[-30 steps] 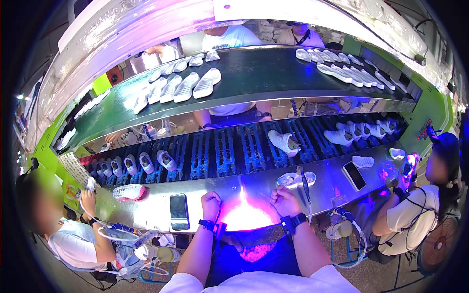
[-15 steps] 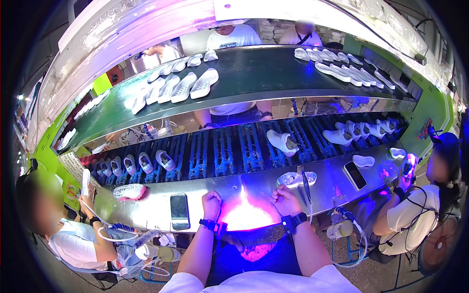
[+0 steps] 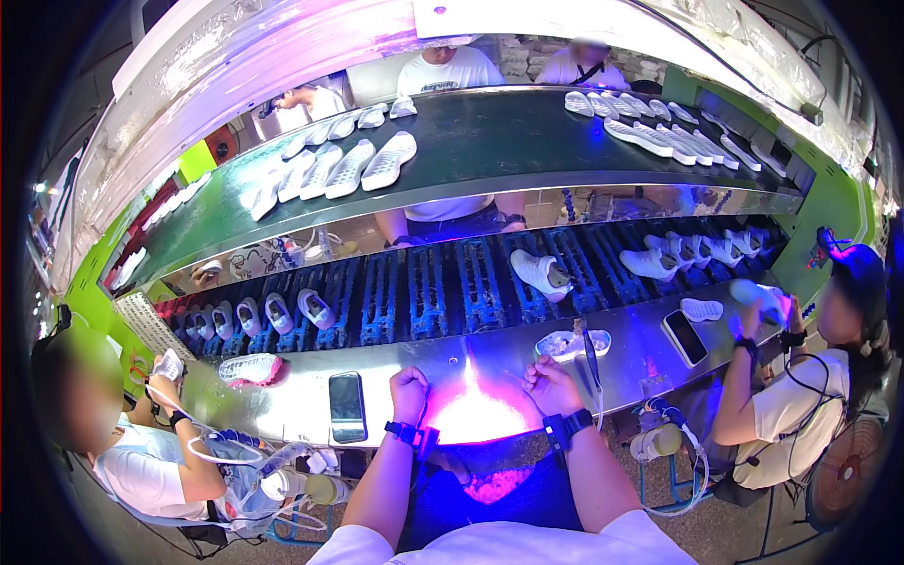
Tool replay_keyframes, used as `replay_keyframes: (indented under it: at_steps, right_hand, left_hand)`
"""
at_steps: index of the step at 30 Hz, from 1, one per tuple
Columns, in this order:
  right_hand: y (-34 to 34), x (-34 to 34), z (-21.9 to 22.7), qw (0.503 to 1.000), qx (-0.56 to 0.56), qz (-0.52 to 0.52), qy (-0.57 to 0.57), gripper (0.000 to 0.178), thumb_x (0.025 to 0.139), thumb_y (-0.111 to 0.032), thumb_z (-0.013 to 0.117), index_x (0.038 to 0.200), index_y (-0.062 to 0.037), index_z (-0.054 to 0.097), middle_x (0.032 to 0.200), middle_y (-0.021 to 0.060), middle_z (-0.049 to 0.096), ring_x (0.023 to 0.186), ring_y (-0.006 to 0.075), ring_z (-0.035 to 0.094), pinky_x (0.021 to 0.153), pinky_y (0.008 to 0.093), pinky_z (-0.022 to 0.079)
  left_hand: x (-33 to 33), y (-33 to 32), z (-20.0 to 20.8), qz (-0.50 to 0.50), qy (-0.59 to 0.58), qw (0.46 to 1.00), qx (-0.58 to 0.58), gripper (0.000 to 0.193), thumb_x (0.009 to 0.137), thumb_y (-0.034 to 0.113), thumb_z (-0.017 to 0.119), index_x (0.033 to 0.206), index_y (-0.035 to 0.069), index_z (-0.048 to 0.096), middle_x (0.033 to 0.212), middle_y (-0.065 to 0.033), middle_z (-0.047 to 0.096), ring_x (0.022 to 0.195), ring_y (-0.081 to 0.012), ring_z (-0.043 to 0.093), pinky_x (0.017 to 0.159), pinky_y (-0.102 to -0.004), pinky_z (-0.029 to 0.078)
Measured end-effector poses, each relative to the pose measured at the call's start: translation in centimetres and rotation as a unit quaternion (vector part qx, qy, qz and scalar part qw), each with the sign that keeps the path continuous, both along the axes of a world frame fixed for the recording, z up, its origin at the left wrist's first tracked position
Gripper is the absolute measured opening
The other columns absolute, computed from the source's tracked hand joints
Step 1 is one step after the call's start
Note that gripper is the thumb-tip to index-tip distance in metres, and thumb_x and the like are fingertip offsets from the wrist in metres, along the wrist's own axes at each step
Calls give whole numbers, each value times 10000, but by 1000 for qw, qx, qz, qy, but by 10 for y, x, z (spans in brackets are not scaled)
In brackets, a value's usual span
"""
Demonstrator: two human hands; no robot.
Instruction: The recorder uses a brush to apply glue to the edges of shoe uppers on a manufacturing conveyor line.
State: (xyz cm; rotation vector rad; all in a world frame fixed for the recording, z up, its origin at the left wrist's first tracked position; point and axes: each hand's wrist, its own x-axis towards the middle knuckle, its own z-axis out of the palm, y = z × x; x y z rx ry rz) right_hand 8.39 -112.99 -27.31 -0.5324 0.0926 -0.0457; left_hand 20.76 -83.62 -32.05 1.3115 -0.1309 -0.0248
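My left hand (image 3: 409,395) is curled into a fist at the front edge of the metal worktop (image 3: 301,381), just right of a dark phone (image 3: 347,407). On the other side of a bright pinkish light patch (image 3: 476,407), my right hand (image 3: 552,386) is also closed, with nothing visible in its fingers. Both wrists wear dark bands. Beyond the right hand lies a shallow sole-shaped tray (image 3: 560,346) with whitish contents, and a thin-handled brush (image 3: 591,360) stands beside it. A white shoe (image 3: 540,275) rests on the blue slatted conveyor farther back.
More shoes stand on the conveyor (image 3: 428,287) at left and right. The upper green belt (image 3: 490,141) carries several white soles (image 3: 391,162). A pink-edged sole (image 3: 250,369) and a second phone (image 3: 685,338) lie on the worktop. Co-workers sit at left (image 3: 151,452) and right (image 3: 786,405).
My hands have not moved. The right co-worker now holds up a light-coloured shoe with both hands. The left co-worker's hands and held piece have shifted. Soles on the upper belt have slid slightly left.
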Motion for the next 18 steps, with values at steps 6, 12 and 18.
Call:
replay_keyframes:
  at_steps: [6,12,18]
  right_hand:
    - [2,-2,2,1000,-5,-5,-3,117,946,-38,568,1021,-120,532,895,99,579,791,193,548,726,337,453]
    - [5,0,2,1000,0,1,-7,119,946,-39,569,1020,-123,529,896,101,580,785,193,547,719,338,453]
    - [3,-1,1,1000,-12,-5,0,123,945,-37,569,1021,-126,528,902,100,578,795,192,543,731,336,449]
  left_hand:
    - [1,-1,0,1,26,999,-24,303,703,-181,383,617,45,566,575,-20,541,493,-73,451,463,-225,319]
    - [2,3,-1,3,9,1000,-4,303,692,-180,375,619,41,568,573,-25,546,491,-74,450,466,-221,319]
    - [-5,0,18,-27,20,999,-18,295,675,-172,364,622,35,568,570,-33,546,481,-83,449,457,-226,321]
